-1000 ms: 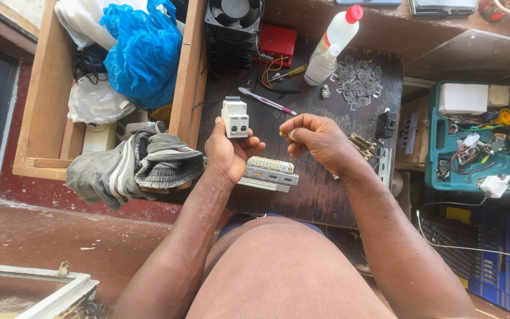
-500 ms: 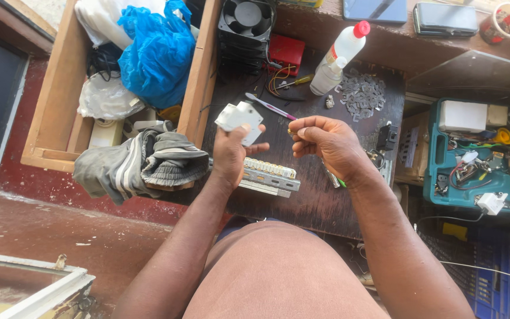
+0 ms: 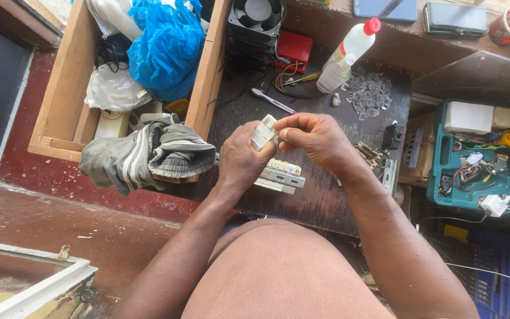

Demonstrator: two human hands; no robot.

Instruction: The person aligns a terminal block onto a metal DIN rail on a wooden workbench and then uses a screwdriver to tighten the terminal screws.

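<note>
A small white plastic breaker-like block (image 3: 264,131) is held up over a dark wooden board (image 3: 314,195). My left hand (image 3: 240,159) grips it from below and my right hand (image 3: 314,139) pinches its upper right end; whether the right hand holds a tool too is hidden. Just under the hands lies a metal rail with a row of cream terminal blocks (image 3: 281,173).
A white bottle with a red cap (image 3: 352,47), a pile of small grey parts (image 3: 370,93), a screwdriver (image 3: 273,100) and a black fan (image 3: 257,18) sit on the board. A grey cloth (image 3: 143,155) and wooden crate with a blue bag (image 3: 163,44) lie left; a teal toolbox (image 3: 482,156) right.
My two hands have come together: the right hand moved left onto the white block, which the left hand has turned and lowered slightly. The camera view shifted a little.
</note>
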